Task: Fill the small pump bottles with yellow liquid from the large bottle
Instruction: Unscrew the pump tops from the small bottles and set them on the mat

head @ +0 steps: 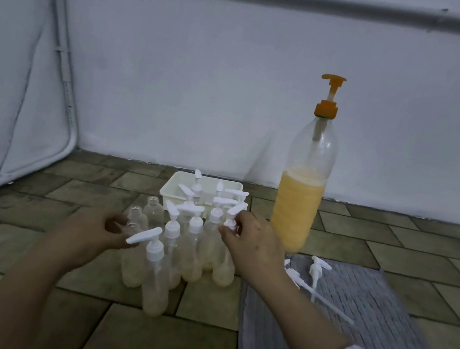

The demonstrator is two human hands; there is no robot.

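Large bottle: we see the large bottle (301,187) upright on the floor by the wall, right of the cluster, its orange pump (329,98) still fitted; the yellow liquid reaches roughly the middle, so we judge a good share has been drawn off and plenty is left.

Tray: a white tray (171,187) sits behind the cluster near the wall, with several pump heads showing over it; we cannot tell how full those bottles are.

Small pump bottles: the small pump bottles (194,248) stand close together on the floor between our hands. Several with white pumps show pale yellow in their lower parts. At least three open bottles (154,207) at the back left have no pump, and their fill is unclear.

Loose pumps: loose pumps (318,270) lie on the grey mat (383,309) to the right, not yet fitted, we judge.

Right hand: our right hand (254,240) has a narrow grip, pinching the collar of one capped bottle at the cluster's right edge.

Left hand: our left hand (99,228) is loosely curled just beside the nearest pump's spout; whether it holds anything we cannot tell.

Progress: partway, in our judgement; filling and capping both remain.
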